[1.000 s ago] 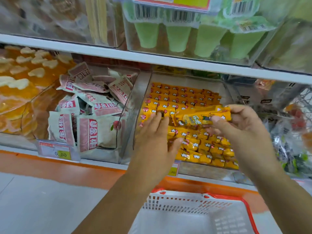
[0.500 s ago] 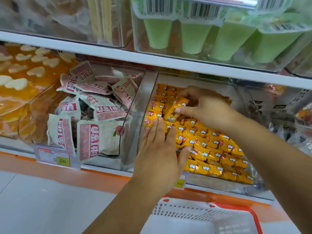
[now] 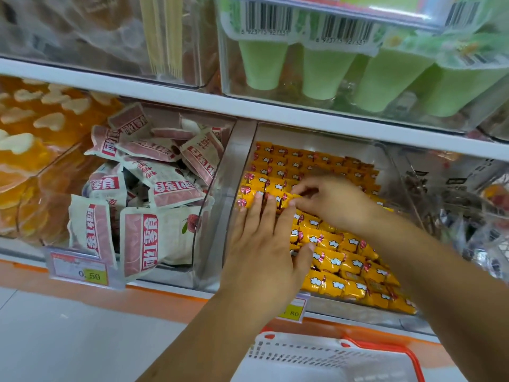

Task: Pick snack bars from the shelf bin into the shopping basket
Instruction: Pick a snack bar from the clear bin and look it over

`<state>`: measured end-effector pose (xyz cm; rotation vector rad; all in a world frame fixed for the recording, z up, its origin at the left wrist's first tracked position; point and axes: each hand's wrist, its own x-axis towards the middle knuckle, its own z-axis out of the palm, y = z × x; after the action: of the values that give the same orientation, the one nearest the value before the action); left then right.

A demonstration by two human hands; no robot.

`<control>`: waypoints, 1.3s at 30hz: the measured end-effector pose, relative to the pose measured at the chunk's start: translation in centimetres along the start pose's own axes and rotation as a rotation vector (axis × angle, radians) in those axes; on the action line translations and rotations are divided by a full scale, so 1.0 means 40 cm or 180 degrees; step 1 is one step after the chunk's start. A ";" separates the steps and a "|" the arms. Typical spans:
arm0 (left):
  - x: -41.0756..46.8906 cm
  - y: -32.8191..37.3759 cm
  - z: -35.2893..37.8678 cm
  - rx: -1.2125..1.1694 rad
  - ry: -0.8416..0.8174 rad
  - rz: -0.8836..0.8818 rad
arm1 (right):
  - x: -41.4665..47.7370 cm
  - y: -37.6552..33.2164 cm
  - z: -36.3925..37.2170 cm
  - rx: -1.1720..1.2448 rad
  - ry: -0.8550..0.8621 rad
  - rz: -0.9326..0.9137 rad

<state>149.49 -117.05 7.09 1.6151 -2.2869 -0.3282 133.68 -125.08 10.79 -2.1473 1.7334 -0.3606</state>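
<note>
Your left hand (image 3: 261, 249) lies flat, fingers straight and close together, palm down on the yellow snack bars (image 3: 330, 260), fingertips pointing into the shelf. Your right hand (image 3: 333, 199) reaches in from the right, further back, with fingers curled. The fingertips pinch one snack bar (image 3: 289, 201) just beside your left fingertips. The grip is a bit blurred, but the wrapper end shows between the fingers.

The bars sit in packed rows in a clear plastic bin (image 3: 243, 153) on the middle shelf and fill it from front to back. They have yellow wrappers with white popcorn marks and red twisted ends. The shopping basket (image 3: 303, 354) is at the bottom edge, below the shelf front, with a white perforated wall and an orange-red rim. No bars show in the part in view.

The left neighbour bin holds pink-and-white pouches (image 3: 154, 188), with a price tag (image 3: 82, 268) reading 0.50 on its front. Orange jelly packs (image 3: 35, 150) are far left. Green cups (image 3: 325, 70) with barcode lids sit on the shelf above. A second yellow price tag (image 3: 293, 312) is partly hidden by your left wrist.
</note>
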 end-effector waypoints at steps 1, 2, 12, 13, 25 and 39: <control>0.001 0.000 0.000 0.0021 -0.0038 0.0002 | -0.003 -0.001 0.004 -0.0088 0.0143 0.0000; 0.001 0.000 0.001 0.0041 -0.0072 0.0000 | -0.006 -0.001 0.009 -0.0148 0.0303 -0.0026; -0.006 0.010 -0.019 -0.0646 0.0306 -0.0131 | -0.156 -0.033 0.013 0.0902 0.1916 -0.0405; -0.011 0.016 -0.032 -0.1070 0.0479 -0.0237 | -0.183 -0.036 0.006 0.1167 0.1965 -0.0397; -0.163 0.082 -0.106 -0.1697 -0.0020 0.0407 | -0.482 -0.082 -0.028 0.3604 0.1852 0.0425; -0.308 0.131 -0.098 -0.2751 -0.0815 0.0167 | -0.681 -0.137 0.031 0.3836 0.1646 0.0776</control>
<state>150.24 -103.70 11.04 1.0894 -1.8907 -1.3472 133.15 -97.35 12.69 -0.9897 1.3433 -1.5072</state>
